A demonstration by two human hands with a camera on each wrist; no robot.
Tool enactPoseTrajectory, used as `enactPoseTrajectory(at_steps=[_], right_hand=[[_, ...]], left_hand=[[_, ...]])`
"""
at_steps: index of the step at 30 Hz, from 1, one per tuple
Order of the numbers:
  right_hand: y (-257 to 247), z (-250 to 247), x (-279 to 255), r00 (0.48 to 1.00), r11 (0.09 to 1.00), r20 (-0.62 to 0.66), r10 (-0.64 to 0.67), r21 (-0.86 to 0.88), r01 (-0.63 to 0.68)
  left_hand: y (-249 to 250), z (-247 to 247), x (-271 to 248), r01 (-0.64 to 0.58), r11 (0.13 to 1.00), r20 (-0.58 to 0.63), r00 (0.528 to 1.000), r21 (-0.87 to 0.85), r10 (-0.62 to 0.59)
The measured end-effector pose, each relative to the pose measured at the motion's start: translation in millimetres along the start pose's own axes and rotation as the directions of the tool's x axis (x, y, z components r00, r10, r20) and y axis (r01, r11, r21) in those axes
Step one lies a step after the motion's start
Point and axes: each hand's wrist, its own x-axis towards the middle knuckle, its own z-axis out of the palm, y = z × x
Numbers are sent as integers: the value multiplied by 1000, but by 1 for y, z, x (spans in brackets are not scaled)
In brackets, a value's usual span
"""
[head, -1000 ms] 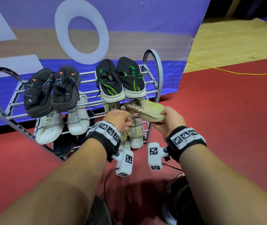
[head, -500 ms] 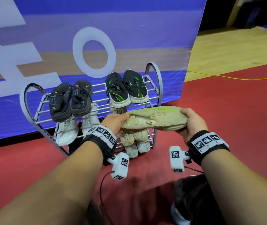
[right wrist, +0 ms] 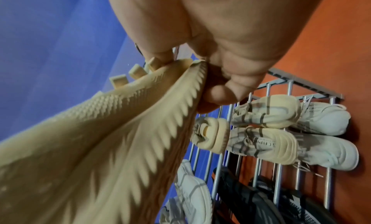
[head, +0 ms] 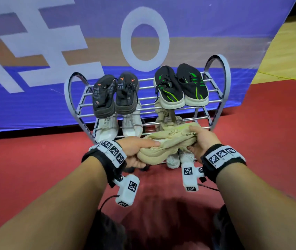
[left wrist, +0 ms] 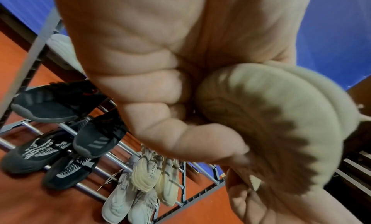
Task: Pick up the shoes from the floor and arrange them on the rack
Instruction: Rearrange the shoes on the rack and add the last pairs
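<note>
A beige knit shoe (head: 168, 141) lies crosswise in the air in front of the grey metal rack (head: 221, 82), held at both ends. My left hand (head: 140, 148) grips one end, thumb laid along the top; the ridged sole (left wrist: 277, 132) fills the left wrist view. My right hand (head: 200, 139) pinches the other end, and its fingers (right wrist: 226, 87) curl round the sole's edge (right wrist: 140, 116). The rack's top shelf carries a black-orange pair (head: 115, 94) and a black-green pair (head: 180, 87). White sneakers (head: 118, 127) and beige shoes (head: 167, 116) sit lower down.
A big purple and white banner (head: 71, 51) hangs right behind the rack. Red floor (head: 35, 168) spreads around, with yellow flooring (head: 295, 51) at the far right. Dark shoes (left wrist: 36, 154) and pale sneakers (right wrist: 329, 149) fill the lower shelves. My dark trouser legs (head: 107, 231) show below.
The beige shoe has come back from the rack's second shelf into both hands. My left hand left the shelved shoes and took one end. The view has pulled back from the rack.
</note>
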Motion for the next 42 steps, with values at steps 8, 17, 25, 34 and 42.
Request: enactPoseTrajectory(at_steps=[8,17,25,34,42], right_hand=[[17,42,38,995,980,-74,-69,-192,53],[25,53,93,988,962,-137,67,-252,-100],[20,51,106,987,982,-93,128,-127,-140],[-22,-20,102,986,1000,-166,4,0,-4],[-39,-74,101,976,998,-217,-25,-58,13]], left_hand=[[-25,-30,23,-213,947,-134,973,-238,186],[-20,-45,57,-369,895,-322,904,-250,282],[-4,-43,83,-368,895,-425,873,-250,240],[27,7,126,-351,801,-413,899,-485,144],[42,53,167,-287,726,-251,954,-624,161]])
